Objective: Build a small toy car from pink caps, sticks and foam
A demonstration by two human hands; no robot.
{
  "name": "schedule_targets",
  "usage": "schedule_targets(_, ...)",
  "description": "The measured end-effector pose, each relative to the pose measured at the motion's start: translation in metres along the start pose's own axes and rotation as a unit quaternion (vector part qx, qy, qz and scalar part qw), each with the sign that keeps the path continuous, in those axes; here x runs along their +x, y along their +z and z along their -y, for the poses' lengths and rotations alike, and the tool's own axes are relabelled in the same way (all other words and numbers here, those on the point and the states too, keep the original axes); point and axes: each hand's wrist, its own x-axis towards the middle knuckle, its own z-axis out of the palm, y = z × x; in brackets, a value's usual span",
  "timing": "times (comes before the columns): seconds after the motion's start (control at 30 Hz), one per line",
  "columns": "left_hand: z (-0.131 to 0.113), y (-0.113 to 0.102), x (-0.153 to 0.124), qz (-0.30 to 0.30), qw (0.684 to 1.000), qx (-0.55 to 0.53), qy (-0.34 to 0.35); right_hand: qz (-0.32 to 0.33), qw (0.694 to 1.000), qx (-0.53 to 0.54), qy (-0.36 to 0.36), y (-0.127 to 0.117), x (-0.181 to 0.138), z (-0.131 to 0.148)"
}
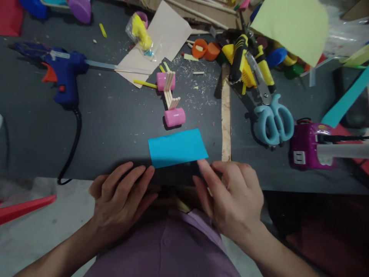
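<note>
- My left hand [122, 200] rests at the near edge of the dark table [115, 127], fingers stretched out and loosely spread, palm down; it grips nothing, and its fingertips [148, 171] reach the near left corner of the blue paper rectangle [177, 148].
- My right hand [230, 200] lies at 3 o'clock from the left one, also open with fingers relaxed; its index fingertip [201, 164] touches the paper's near right corner, holding nothing.
- The blue paper rectangle lies flat on the table at 12 o'clock from the gap between my hands, tilted slightly, its near edge close to the table edge.
- Just beyond the paper, at 12 o'clock, stands a small build of wooden sticks [170, 92] joined to two pink cylinders [174, 116].
- At 10 o'clock from the paper, well apart, lies a blue glue gun [62, 75] with its black cord [72, 146] trailing toward the table edge.
- At 2 o'clock from the paper lie light blue-handled scissors [272, 121], and beyond them yellow-and-black cutters [242, 61].
- A narrow wooden strip [226, 115] runs from 12 to 6 o'clock just right of the paper.
- At 3 o'clock, well apart, sits a purple device [307, 146].
- A pale yellow-green sheet [291, 27] covers the far right at 1 o'clock.
</note>
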Motion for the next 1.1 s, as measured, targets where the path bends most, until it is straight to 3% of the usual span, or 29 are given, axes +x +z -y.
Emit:
schedule_targets(0.1,-0.001,-0.001,0.003,-0.017,1.000,-0.018,0.007,0.004,0.998,0.058,-0.019,0.004,0.007,0.018)
schedule_targets(0.2,-0.003,0.002,0.010,0.007,0.999,-0.043,0.024,0.007,0.993,0.114,-0.041,0.007,0.010,0.027)
schedule_targets(0.33,-0.004,0.006,0.017,0.001,0.997,-0.080,0.022,0.000,0.988,0.141,-0.058,0.009,0.013,0.026)
schedule_targets(0.5,-0.003,-0.001,0.017,0.040,0.994,-0.095,-0.032,0.009,0.981,0.168,-0.093,0.022,0.021,0.030)
schedule_targets(0.6,0.002,-0.001,0.017,0.007,0.994,-0.105,-0.008,0.016,0.977,0.188,-0.096,0.030,0.021,0.032)
schedule_targets(0.73,0.009,0.003,0.016,-0.003,0.995,-0.090,0.031,0.028,0.981,0.166,-0.099,0.030,0.015,0.022)
schedule_targets(0.93,0.019,-0.003,0.011,-0.007,0.998,-0.058,0.018,0.000,0.993,0.079,-0.082,0.016,0.012,-0.008)
schedule_targets(1.1,0.028,-0.006,0.027,-0.007,0.997,-0.071,0.007,0.006,0.989,0.082,-0.127,0.014,0.029,-0.024)
